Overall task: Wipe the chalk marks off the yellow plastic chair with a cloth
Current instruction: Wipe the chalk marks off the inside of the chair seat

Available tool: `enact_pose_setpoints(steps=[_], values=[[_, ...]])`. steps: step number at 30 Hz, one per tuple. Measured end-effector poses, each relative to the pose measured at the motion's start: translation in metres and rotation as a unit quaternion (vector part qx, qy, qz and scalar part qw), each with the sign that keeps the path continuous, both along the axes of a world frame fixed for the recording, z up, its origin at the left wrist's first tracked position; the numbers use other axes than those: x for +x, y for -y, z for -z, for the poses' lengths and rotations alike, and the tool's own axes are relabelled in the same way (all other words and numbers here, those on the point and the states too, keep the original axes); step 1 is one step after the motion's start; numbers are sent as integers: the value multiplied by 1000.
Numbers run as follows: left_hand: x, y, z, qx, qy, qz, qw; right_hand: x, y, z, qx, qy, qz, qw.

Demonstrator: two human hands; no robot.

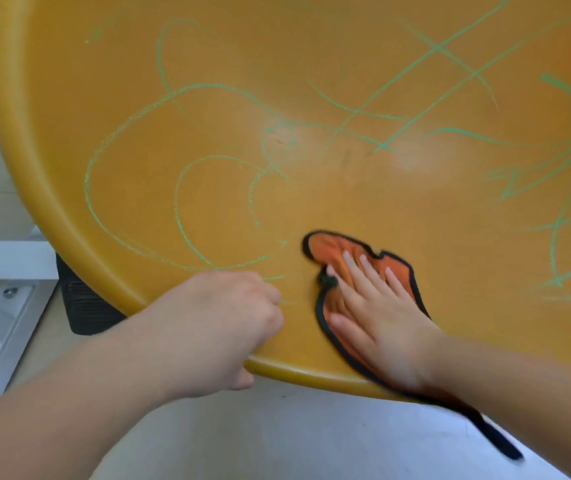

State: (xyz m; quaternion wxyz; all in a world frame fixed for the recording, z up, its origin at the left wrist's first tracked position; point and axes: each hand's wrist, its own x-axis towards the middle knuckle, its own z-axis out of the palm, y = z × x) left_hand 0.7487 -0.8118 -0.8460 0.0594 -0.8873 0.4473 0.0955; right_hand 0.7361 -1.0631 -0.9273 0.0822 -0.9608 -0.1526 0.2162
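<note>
- Pale flooring [277, 438] is showing below the front rim of the yellow chair [312, 98], while a white metal frame [3, 258] and a black ribbed block [83, 306] are sitting off the chair's left edge.
- You are looking down into the chair, and its seat is filling most of the view.
- Green chalk marks [180, 202] are running across the seat: loops on the chair's left half, crossed lines and zigzags on its right half.
- Your left hand [221, 327] is curling its fingers over the chair's front rim with the thumb hooking beneath the edge, so it is gripping the chair itself.
- Your right hand [377, 313] is lying flat, fingers straight and slightly spread, pressing the cloth [332, 251] onto the seat just inside the front rim without closing around it.
- That orange, black-edged cloth is lying partly under your palm. One end is poking out past your fingertips toward the chair's middle, and a tail is trailing over the rim and hanging below the chair.
- Your two hands are sitting near each other on the chair's front edge, not touching.
</note>
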Motion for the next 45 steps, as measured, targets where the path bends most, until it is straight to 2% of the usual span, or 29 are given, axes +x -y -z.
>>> enact_pose_setpoints(steps=[2, 4, 10, 13, 15, 17, 20, 23, 26, 30, 33, 36, 41, 43, 45], values=[[10, -2, -5, 47, -51, -65, 996, -31, 16, -13, -11, -42, -27, 999], [15, -2, -7, 62, -83, -73, 992, -27, 22, -10, -30, -37, -28, 999], [14, -11, 1, -3, -66, -44, 997, 111, -1, 31, -28, 92, 116, 989], [14, -16, 5, -34, -33, -19, 999, 152, -12, 35, -27, 109, 159, 981], [12, -16, 5, -46, -19, -2, 999, 138, -18, 35, -22, 98, 154, 983], [11, -17, 5, -44, -13, 5, 999, 93, -21, 29, -10, 80, 107, 991], [9, -17, 8, -41, -22, 2, 999, 9, -13, 2, 5, 3, 1, 1000], [10, -16, 10, -52, -27, -3, 998, -19, 3, -11, -7, -43, -25, 999], [11, -17, 9, -57, -25, 5, 998, 27, 0, 8, -30, 19, 0, 999], [11, -15, 7, -43, -24, 1, 999, 126, -16, 34, -17, 109, 89, 990], [11, -16, 8, -48, -27, -8, 998, 160, -27, 37, -17, 132, 134, 982], [11, -15, 6, -39, -22, -9, 999, 134, -36, 34, 0, 118, 127, 985], [13, -13, 10, -49, -23, -10, 998, 20, -20, 8, 13, 32, -22, 999], [14, -13, 11, -39, -36, -16, 998, 7, -5, 4, 20, 3, -43, 999], [14, -13, 10, -44, -38, -15, 998, 19, -1, 8, 22, 12, -30, 999]])
